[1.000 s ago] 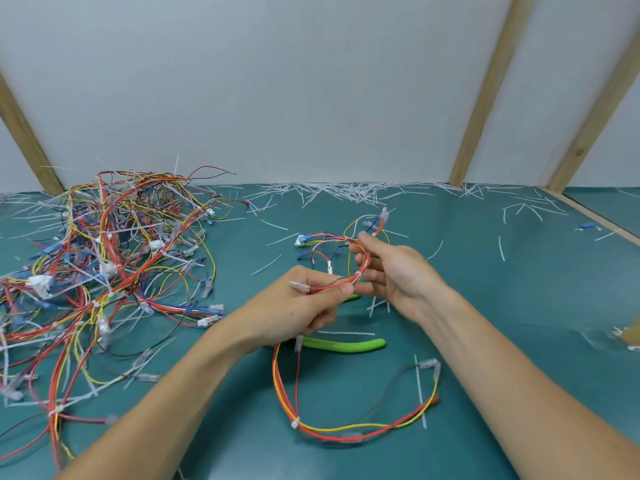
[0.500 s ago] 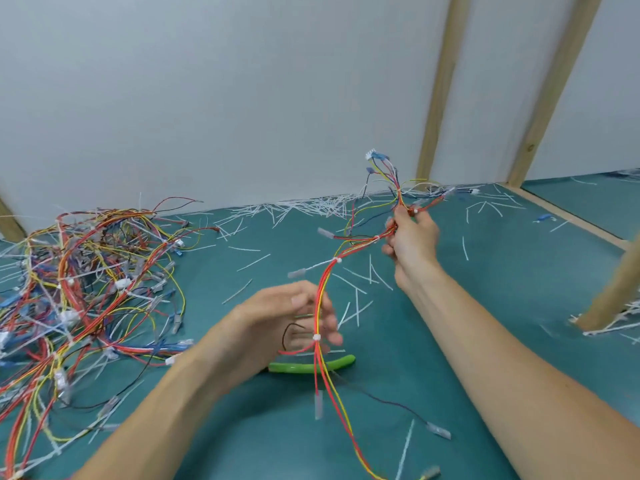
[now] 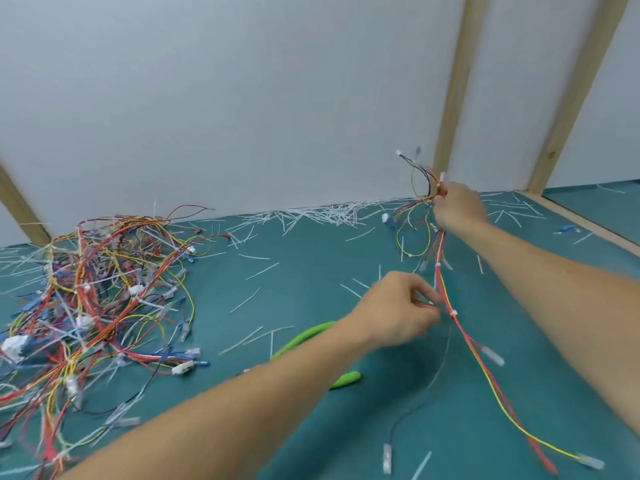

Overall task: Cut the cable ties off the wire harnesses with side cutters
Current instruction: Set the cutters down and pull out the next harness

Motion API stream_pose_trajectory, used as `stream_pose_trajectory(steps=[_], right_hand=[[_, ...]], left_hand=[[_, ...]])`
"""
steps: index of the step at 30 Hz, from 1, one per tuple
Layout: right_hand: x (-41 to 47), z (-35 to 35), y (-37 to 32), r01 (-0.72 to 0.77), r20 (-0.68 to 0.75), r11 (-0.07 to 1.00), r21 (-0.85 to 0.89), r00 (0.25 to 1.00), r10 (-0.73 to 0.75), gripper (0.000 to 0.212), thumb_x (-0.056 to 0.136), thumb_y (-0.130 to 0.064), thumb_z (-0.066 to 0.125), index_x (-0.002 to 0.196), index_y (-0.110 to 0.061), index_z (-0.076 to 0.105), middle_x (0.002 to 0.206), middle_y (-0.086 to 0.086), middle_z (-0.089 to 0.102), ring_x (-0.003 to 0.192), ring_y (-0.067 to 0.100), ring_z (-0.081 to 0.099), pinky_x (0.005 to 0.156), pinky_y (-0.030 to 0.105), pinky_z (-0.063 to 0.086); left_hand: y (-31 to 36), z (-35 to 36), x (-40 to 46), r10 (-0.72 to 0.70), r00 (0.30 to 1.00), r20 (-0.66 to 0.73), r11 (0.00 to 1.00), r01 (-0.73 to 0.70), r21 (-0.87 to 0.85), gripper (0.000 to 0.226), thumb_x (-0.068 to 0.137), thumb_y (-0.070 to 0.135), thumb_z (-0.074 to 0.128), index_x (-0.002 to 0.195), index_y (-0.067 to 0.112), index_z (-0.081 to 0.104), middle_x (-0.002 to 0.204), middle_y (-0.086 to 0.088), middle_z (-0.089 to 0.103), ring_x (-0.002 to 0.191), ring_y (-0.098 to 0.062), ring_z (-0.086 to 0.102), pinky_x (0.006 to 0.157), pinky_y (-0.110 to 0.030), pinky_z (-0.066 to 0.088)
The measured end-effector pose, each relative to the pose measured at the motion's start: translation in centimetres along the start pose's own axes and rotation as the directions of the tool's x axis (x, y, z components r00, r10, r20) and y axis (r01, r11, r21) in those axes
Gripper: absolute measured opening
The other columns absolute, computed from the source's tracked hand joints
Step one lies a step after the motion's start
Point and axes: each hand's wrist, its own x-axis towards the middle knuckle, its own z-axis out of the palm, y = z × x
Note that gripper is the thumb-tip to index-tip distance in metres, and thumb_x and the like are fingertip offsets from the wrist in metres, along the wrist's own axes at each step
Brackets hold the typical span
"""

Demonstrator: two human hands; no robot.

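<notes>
Right hand (image 3: 457,209) gripping wire harness (image 3: 446,299), left hand (image 3: 394,311) fingers pinching its red wire.

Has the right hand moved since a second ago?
Yes. The right hand has lifted the wire harness up and away, toward the back wall.

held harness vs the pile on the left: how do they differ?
The held harness is one strand stretched between the right hand and left hand; the pile is many tangled harnesses lying on the mat. The held one hangs partly lifted; the pile lies untouched. Both have red and yellow wires with white ties.
</notes>
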Motion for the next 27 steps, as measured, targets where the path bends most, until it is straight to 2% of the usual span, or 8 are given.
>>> stream_pose_trajectory(steps=[3, 6, 10, 16, 19, 21, 24, 27], right_hand=[[0.8, -0.2, -0.4, -0.021, 0.055, 0.999, 0.037, 0.998, 0.019, 0.027, 0.094, -0.002, 0.05, 0.111, 0.001, 0.07, 0.114, 0.029, 0.068, 0.109, 0.046, 0.061, 0.078, 0.036, 0.043], [0.7, 0.1, 0.3, -0.044, -0.016, 0.997, 0.064, 0.999, 0.045, 0.033, 0.089, 0.002, 0.054, 0.117, -0.007, 0.071, 0.117, 0.024, 0.069, 0.112, 0.045, 0.062, 0.083, 0.038, 0.047], [0.1, 1.4, 2.4, -0.14, -0.132, 0.988, 0.071, 0.98, 0.148, 0.036, 0.092, -0.001, 0.059, 0.128, -0.008, 0.059, 0.125, 0.023, 0.065, 0.119, 0.043, 0.06, 0.095, 0.045, 0.048], [-1.6, 2.8, 2.3, -0.092, 0.017, 0.942, -0.323, 0.995, 0.103, 0.038, 0.096, -0.018, 0.057, 0.13, -0.002, 0.062, 0.135, 0.023, 0.056, 0.129, 0.041, 0.048, 0.104, 0.048, 0.044], [-2.7, 2.5, -0.9, -0.058, -0.165, 0.981, -0.187, 0.986, 0.027, 0.046, 0.092, -0.011, 0.063, 0.136, 0.001, 0.053, 0.139, 0.025, 0.049, 0.132, 0.04, 0.04, 0.106, 0.052, 0.036], [-4.4, 2.7, -3.6, 0.098, -0.217, 0.993, -0.073, 0.97, -0.111, 0.053, 0.087, -0.002, 0.063, 0.139, -0.005, 0.051, 0.141, 0.022, 0.049, 0.133, 0.04, 0.038, 0.106, 0.051, 0.033], [-8.1, 4.0, -8.3, 0.31, -0.141, 0.949, 0.051, 0.943, -0.301, 0.05, 0.086, 0.003, 0.053, 0.134, -0.011, 0.057, 0.138, 0.015, 0.056, 0.131, 0.037, 0.043, 0.105, 0.046, 0.035], [-12.6, 6.7, -12.3, 0.347, 0.051, 0.917, 0.198, 0.93, -0.364, 0.038, 0.092, -0.004, 0.051, 0.126, -0.014, 0.063, 0.131, 0.007, 0.064, 0.126, 0.031, 0.051, 0.1, 0.041, 0.042]], left_hand=[[1.0, 2.4, 2.4, 0.033, 0.999, -0.016, 0.974, -0.029, 0.226, 0.028, 0.089, 0.017, 0.063, 0.117, 0.021, 0.068, 0.096, -0.005, 0.069, 0.092, -0.026, 0.063, 0.083, -0.034, 0.05], [1.6, 3.7, 3.8, 0.147, 0.989, -0.01, 0.82, -0.116, 0.561, 0.051, 0.086, 0.015, 0.06, 0.135, 0.029, 0.056, 0.122, -0.007, 0.064, 0.119, -0.032, 0.054, 0.099, -0.044, 0.042], [0.6, 2.1, 3.5, 0.145, 0.987, 0.072, 0.773, -0.159, 0.614, 0.065, 0.084, 0.015, 0.062, 0.146, 0.027, 0.045, 0.138, -0.01, 0.047, 0.132, -0.031, 0.038, 0.11, -0.05, 0.032], [-3.2, -7.1, -0.8, 0.132, 0.97, -0.206, 0.884, -0.021, 0.467, 0.041, 0.087, 0.012, 0.059, 0.125, 0.024, 0.065, 0.129, -0.001, 0.061, 0.123, -0.02, 0.054, 0.108, -0.039, 0.041], [-5.3, -11.8, -3.8, 0.077, 0.926, -0.37, 0.881, 0.111, 0.461, 0.031, 0.089, 0.013, 0.056, 0.115, 0.023, 0.07, 0.119, 0.004, 0.067, 0.114, -0.017, 0.059, 0.102, -0.035, 0.045], [-6.6, -14.3, -5.7, 0.077, 0.892, -0.446, 0.828, 0.192, 0.527, 0.029, 0.089, 0.016, 0.056, 0.112, 0.025, 0.071, 0.114, 0.006, 0.069, 0.11, -0.018, 0.061, 0.096, -0.033, 0.047], [-8.0, -17.3, -8.1, 0.115, 0.84, -0.531, 0.692, 0.316, 0.649, 0.027, 0.089, 0.021, 0.056, 0.112, 0.026, 0.07, 0.115, 0.005, 0.07, 0.107, -0.021, 0.063, 0.089, -0.033, 0.047], [-9.0, -20.0, -10.1, 0.148, 0.792, -0.592, 0.558, 0.427, 0.711, 0.025, 0.088, 0.023, 0.054, 0.108, 0.022, 0.069, 0.113, 0.0, 0.069, 0.105, -0.025, 0.063, 0.084, -0.034, 0.049]])
